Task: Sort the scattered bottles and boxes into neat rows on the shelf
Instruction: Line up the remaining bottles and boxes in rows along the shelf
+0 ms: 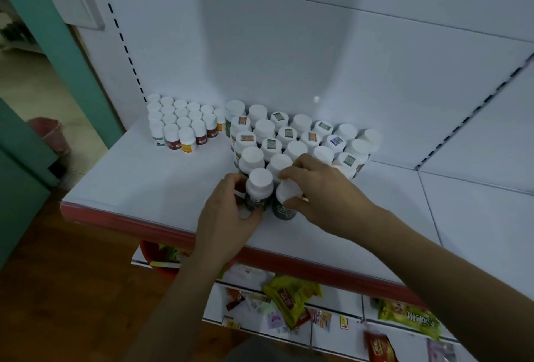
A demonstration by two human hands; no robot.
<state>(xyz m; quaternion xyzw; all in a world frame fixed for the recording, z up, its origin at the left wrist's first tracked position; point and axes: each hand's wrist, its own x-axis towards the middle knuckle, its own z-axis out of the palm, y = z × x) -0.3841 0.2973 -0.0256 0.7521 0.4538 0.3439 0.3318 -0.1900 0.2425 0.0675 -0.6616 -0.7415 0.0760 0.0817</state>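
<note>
On the white shelf [144, 182] stand two blocks of white-capped bottles: several small ones [182, 123] at the back left and several larger ones [300, 136] in slanted rows at the middle. My left hand [228, 214] grips a green-labelled bottle [259, 188] at the front of the larger block. My right hand [323, 188] holds the neighbouring green-labelled bottle [284, 202] by its cap. Both bottles stand upright on the shelf, side by side.
The shelf has a red front edge [138, 220]. Below it a lower shelf [332, 330] holds scattered snack packets [291, 298]. A white back panel [289, 43] rises behind the bottles. A teal door frame [57, 43] stands at the left, with wooden floor [72, 289] below.
</note>
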